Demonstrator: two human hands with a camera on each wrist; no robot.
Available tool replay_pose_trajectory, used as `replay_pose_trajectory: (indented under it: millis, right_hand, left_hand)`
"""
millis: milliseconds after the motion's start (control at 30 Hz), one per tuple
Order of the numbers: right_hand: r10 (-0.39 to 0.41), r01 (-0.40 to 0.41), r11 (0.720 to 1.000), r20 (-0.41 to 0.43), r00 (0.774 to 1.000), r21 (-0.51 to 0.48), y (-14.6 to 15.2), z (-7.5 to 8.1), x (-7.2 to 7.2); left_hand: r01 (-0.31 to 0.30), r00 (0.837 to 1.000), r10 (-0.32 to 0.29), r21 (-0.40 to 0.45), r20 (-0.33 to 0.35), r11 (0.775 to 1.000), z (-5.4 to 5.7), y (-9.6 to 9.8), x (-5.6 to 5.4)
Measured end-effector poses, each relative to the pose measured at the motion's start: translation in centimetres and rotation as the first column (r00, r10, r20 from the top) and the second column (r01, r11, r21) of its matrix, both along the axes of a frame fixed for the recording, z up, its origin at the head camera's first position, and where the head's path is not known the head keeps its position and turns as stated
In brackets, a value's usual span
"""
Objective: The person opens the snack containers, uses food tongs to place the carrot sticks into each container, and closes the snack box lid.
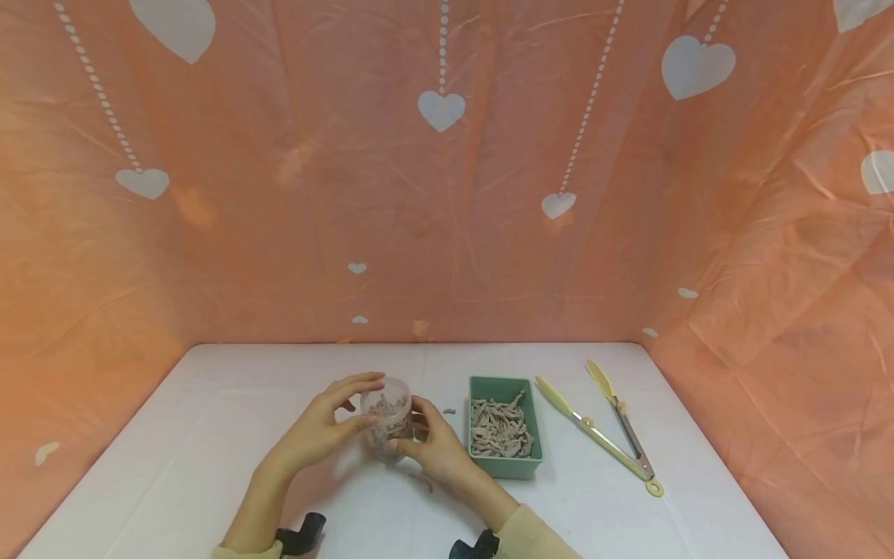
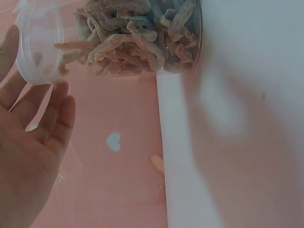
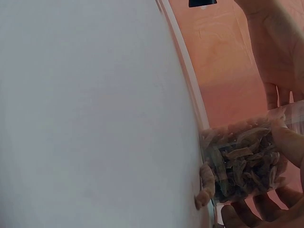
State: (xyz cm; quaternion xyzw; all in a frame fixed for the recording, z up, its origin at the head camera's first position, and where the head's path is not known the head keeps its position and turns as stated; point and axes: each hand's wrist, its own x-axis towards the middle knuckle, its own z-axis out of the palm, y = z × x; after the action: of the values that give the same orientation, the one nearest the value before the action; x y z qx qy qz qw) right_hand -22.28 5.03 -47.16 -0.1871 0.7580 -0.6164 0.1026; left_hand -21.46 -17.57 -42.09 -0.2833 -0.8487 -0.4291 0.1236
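A clear plastic jar (image 1: 391, 427), partly filled with grey-brown, twisted, dried root-like pieces (image 2: 128, 38), stands between my two hands over the white table. My left hand (image 1: 328, 423) holds the see-through lid (image 2: 35, 42) at the jar's top, thumb on one side and fingers on the other. Lower down, my right hand (image 1: 436, 442) grips the jar's body from the right, with the thumb across its front. Whether the lid is screwed tight cannot be told. In the right wrist view, a loose dried piece (image 3: 205, 185) lies beside the jar's base.
Right of my hands stands a green rectangular box (image 1: 504, 468) holding many similar dried pieces. Farther right lie spread tongs (image 1: 611, 446) with yellow tips. One small loose piece (image 1: 449, 411) is between jar and box; another (image 1: 422, 483) lies near my right wrist.
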Motion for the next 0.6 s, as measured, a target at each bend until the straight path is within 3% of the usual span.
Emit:
replay_pose_trajectory:
  millis: [267,600]
  right_hand:
    - [-0.010,0.010,1.000,0.001,1.000,0.017,-0.06,-0.15,-0.20]
    - [0.001,0.000,1.000,-0.021,1.000,0.011,-0.07,0.12,0.08]
  left_hand:
    - [0.033,0.999,-0.033,-0.012,0.021,0.999,-0.13,-0.25,0.06]
    - [-0.094,0.995,0.094,-0.003,0.027,0.996,-0.38,0.66,-0.06]
